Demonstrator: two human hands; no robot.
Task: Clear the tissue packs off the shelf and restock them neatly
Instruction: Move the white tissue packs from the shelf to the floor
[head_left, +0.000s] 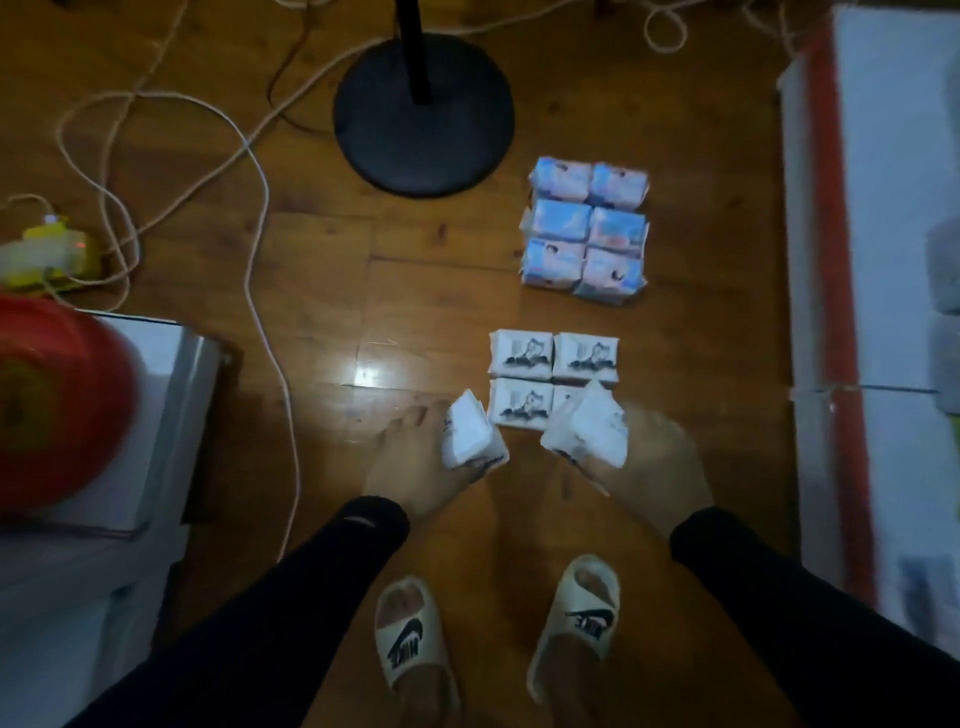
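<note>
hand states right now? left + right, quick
Left hand: grips a white tissue pack.
Right hand: grips another white pack, just above the white packs on the floor.

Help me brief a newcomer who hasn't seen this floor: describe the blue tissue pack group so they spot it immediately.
Start at the round black stand base on the wooden floor. Just to its lower right lies the blue tissue pack group, six packs in two columns of three. Unlike the white packs with black drawings nearer the person's feet, these are blue and pink.
</note>
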